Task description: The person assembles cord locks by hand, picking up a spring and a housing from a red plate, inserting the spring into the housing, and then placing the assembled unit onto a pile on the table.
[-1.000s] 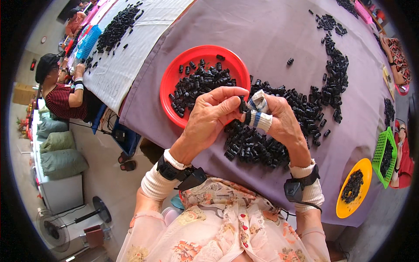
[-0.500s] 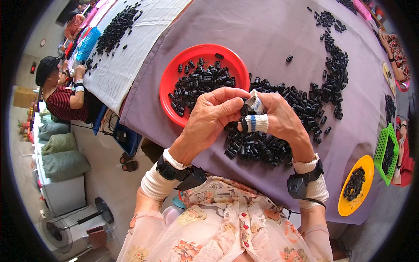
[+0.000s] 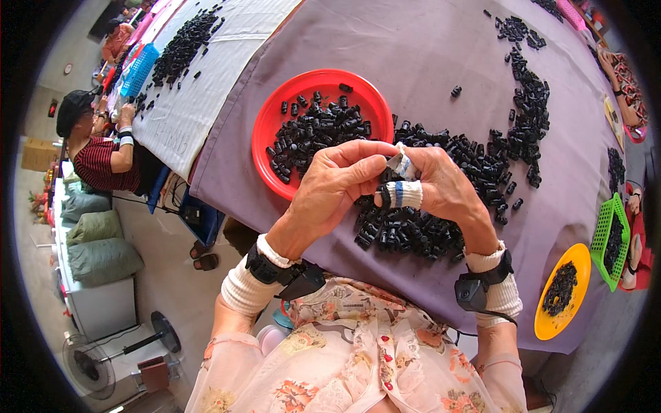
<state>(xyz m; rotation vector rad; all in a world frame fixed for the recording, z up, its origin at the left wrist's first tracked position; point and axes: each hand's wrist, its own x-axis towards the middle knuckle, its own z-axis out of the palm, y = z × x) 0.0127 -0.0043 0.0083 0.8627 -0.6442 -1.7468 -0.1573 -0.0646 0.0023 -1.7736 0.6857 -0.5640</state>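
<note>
My left hand (image 3: 337, 184) and my right hand (image 3: 441, 187) meet above the purple cloth, fingertips pinched together on a small black plastic part (image 3: 386, 180) that is mostly hidden between them. White tape with blue stripes wraps two fingers of my right hand. Just below and right of my hands lies a pile of loose black parts (image 3: 420, 227). Behind my left hand stands a round red tray (image 3: 275, 131) holding several black parts. Both wrists carry black bands over white cuffs.
A purple cloth covers the table (image 3: 427, 55); more black parts trail toward the far right. A yellow dish (image 3: 544, 320) and a green basket (image 3: 600, 234) with parts sit at the right edge. Another person (image 3: 96, 148) sits at a white-covered table on the left; a fan and sacks are on the floor.
My hands have stayed together over the pile; the fingers shifted slightly around the small part. The view has drifted a little.
</note>
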